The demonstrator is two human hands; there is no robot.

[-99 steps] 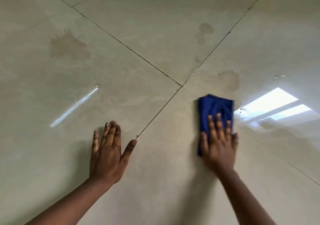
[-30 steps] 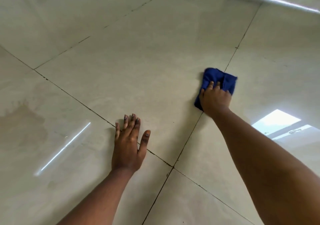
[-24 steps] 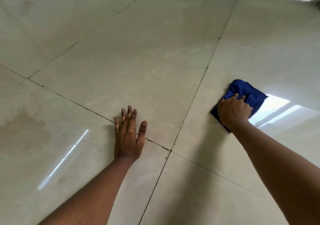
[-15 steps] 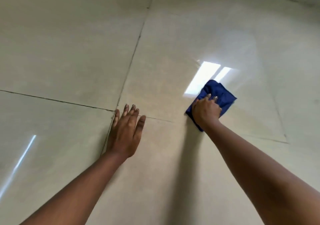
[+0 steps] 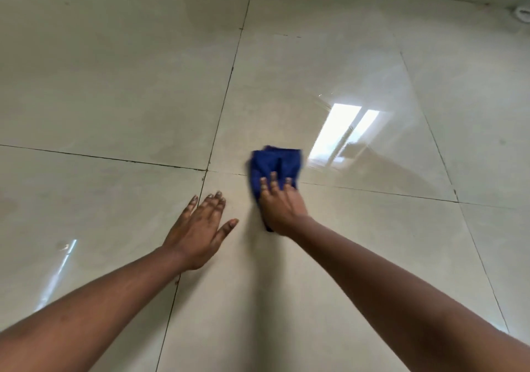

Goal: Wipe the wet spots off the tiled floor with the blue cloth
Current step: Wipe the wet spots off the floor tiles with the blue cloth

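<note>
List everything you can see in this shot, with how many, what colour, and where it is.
blue cloth: one, dark blue, bunched on the floor centre-right, straddling a grout line
tiled floor: large glossy beige tiles, dark grout lines, window glare at right
white round fitting: one, far top right, partly cut off
left hand: one, flat on the floor, fingers spread, empty
right hand: one, pressing down on the cloth's near edge

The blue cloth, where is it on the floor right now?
In the head view the blue cloth lies just right of centre, pressed flat under the right hand, straddling a grout line, left of the window reflection.
</note>
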